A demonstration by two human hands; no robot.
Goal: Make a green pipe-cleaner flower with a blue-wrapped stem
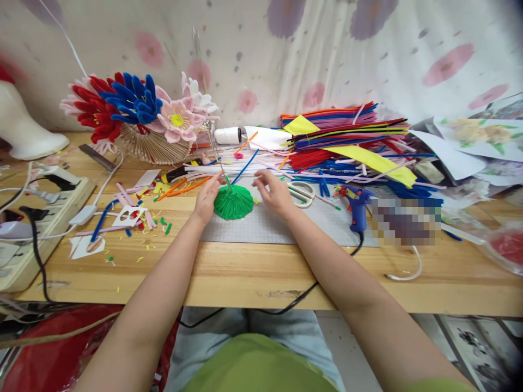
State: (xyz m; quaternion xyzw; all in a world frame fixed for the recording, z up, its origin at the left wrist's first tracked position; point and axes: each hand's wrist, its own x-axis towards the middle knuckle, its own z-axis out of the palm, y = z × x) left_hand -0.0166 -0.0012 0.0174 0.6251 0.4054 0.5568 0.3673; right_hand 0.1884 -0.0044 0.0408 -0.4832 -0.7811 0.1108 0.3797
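Note:
A round, ribbed green disc of pipe cleaners [233,204] lies on the grey cutting mat [261,231], its thin stem pointing up. At its left edge is my left hand [208,195], fingers stretched out; whether it touches the rim I cannot tell. My right hand [272,190] hovers to the right of the disc, apart from it, with its fingers loosely bent and spread and no object visible in them. Just beyond that hand lies a pair of white-handled scissors [302,194]. A blue pipe cleaner [246,166] slants behind the disc.
A blue glue gun [357,208] stands at the right, its black cord trailing over the table edge. Bundles of coloured pipe cleaners [347,130] fill the back. Pipe-cleaner flowers [137,103], scraps [131,215] and a power strip [73,212] occupy the left.

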